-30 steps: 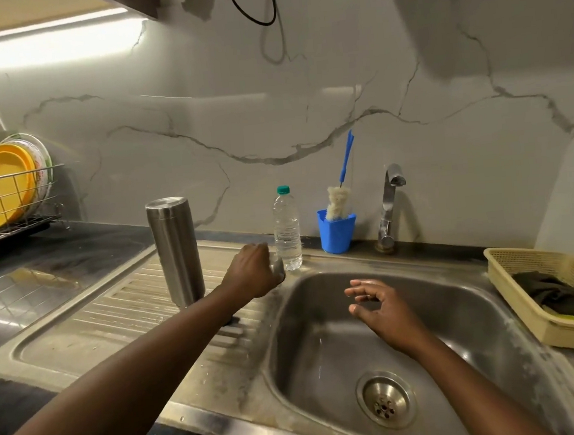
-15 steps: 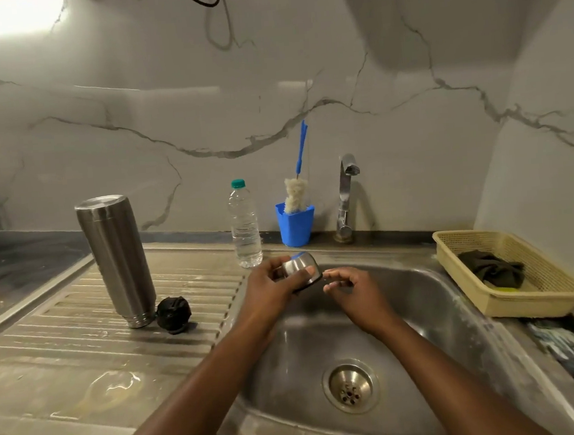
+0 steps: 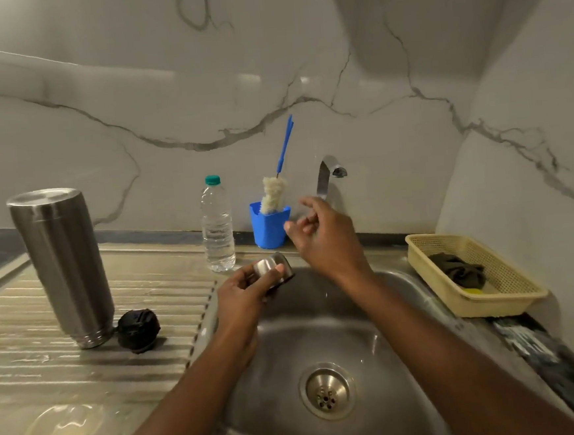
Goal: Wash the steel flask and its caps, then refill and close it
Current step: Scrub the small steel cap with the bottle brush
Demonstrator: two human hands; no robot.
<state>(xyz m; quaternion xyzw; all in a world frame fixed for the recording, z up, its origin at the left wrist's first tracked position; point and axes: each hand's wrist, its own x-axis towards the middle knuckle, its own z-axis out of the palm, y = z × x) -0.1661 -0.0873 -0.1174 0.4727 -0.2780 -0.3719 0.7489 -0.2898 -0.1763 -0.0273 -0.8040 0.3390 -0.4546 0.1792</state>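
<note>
The steel flask (image 3: 63,265) stands upside down on the ribbed drainboard at the left. Beside its base lies a black inner cap (image 3: 138,330). My left hand (image 3: 243,294) grips the small steel outer cap (image 3: 271,266) over the sink's back left edge. My right hand (image 3: 325,240) is raised above the sink, just in front of the tap (image 3: 329,176), holding nothing, its fingers loosely curled. No water runs from the tap.
A plastic water bottle (image 3: 216,224) and a blue cup (image 3: 270,226) with a bottle brush (image 3: 274,192) stand at the back wall. A beige basket (image 3: 468,273) with a dark cloth sits right of the sink (image 3: 323,345). The drain (image 3: 326,391) lies in the basin.
My left hand carried the steel cap from the drainboard over to the sink. My right hand rose from near the cap up toward the tap. The view shifted right.
</note>
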